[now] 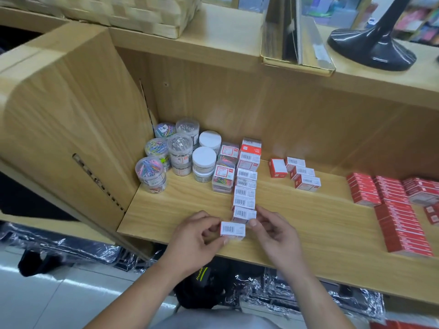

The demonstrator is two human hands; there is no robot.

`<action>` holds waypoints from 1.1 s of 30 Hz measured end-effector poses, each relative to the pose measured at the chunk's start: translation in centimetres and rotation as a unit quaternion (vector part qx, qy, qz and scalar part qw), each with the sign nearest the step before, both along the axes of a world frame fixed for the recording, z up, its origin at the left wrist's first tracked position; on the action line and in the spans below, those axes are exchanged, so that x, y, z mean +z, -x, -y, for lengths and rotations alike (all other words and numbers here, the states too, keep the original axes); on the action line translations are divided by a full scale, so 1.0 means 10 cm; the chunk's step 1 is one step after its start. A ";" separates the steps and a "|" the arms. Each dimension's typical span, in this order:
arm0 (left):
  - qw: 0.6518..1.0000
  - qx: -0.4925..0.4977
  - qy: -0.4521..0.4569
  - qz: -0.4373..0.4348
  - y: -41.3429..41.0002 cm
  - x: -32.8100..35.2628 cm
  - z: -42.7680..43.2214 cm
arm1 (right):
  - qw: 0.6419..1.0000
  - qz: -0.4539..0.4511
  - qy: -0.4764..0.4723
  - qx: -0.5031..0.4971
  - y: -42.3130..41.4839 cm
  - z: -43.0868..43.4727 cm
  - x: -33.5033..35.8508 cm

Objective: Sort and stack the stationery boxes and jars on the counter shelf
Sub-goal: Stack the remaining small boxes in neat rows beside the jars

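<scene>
Close to shelf [320,233] edge — box [232,230], left hand [194,238].

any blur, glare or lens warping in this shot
Head view: the wide-angle lens bows the shelf edges; the basket up top is smeared with blur; glare streaks the black stand and the plastic wrap below; the box in the left hand and the row box the right hand pinches are sharp, barcodes clear.

Both forearms reach forward; left grip [197,236] pinches small box [232,230]; right grip [273,230] curled, close beside.
</scene>
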State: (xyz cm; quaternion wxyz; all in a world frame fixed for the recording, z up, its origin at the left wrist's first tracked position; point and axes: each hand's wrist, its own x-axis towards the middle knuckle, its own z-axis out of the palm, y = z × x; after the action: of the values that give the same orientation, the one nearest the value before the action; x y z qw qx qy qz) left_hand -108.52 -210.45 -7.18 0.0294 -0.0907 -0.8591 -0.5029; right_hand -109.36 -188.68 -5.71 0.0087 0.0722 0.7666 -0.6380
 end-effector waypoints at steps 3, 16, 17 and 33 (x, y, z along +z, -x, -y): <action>1.000 -0.004 -0.007 0.021 0.00 -0.02 0.02 | 1.000 -0.014 -0.013 0.014 -0.02 0.01 0.02; 0.998 -0.036 -0.028 0.046 0.01 -0.05 0.06 | 0.995 0.064 0.075 -0.003 -0.03 -0.12 0.14; 0.998 -0.035 -0.027 0.044 0.01 -0.04 0.06 | 0.995 0.059 0.077 -0.003 -0.04 -0.12 0.13; 0.964 0.040 0.260 -0.024 0.02 0.04 -0.25 | 0.991 -0.011 -0.066 0.112 -0.08 -0.07 -0.01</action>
State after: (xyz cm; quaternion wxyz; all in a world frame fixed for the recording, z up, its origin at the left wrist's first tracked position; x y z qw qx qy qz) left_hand -108.73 -207.98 -6.74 0.0453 -0.0725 -0.9624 -0.2579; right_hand -108.60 -188.02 -5.82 0.0666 -0.0207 0.8104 -0.5818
